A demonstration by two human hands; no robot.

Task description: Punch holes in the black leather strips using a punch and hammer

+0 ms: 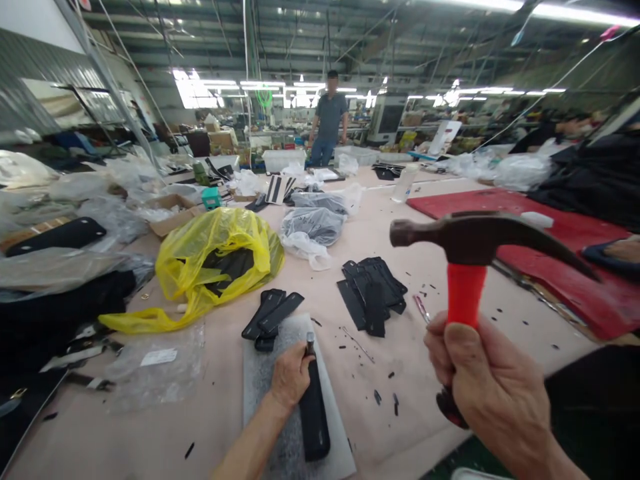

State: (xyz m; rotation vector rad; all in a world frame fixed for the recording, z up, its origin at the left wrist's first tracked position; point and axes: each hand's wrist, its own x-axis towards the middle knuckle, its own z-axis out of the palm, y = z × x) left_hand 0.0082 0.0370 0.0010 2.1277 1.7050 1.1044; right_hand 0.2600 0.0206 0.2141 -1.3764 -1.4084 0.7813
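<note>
My right hand (493,380) is raised, closed round the red and black handle of a claw hammer (466,287), its dark head up. Lower down, my left hand (290,375) grips an upright metal punch (311,341); only its shiny top shows above the fingers. The punch stands at the far end of a long black padded strip (315,423), its tip hidden by the hand. Under the strip lies a grey-white board (257,380). Several similar black strips (273,312) are piled at the board's far end.
More flat black pieces (373,290) are stacked at centre right, near small black scraps (377,397). A yellow plastic bag (225,233) with black contents sits left, clear bags (315,227) behind. A red sheet (575,253) covers the right side. A person (330,117) stands beyond the table.
</note>
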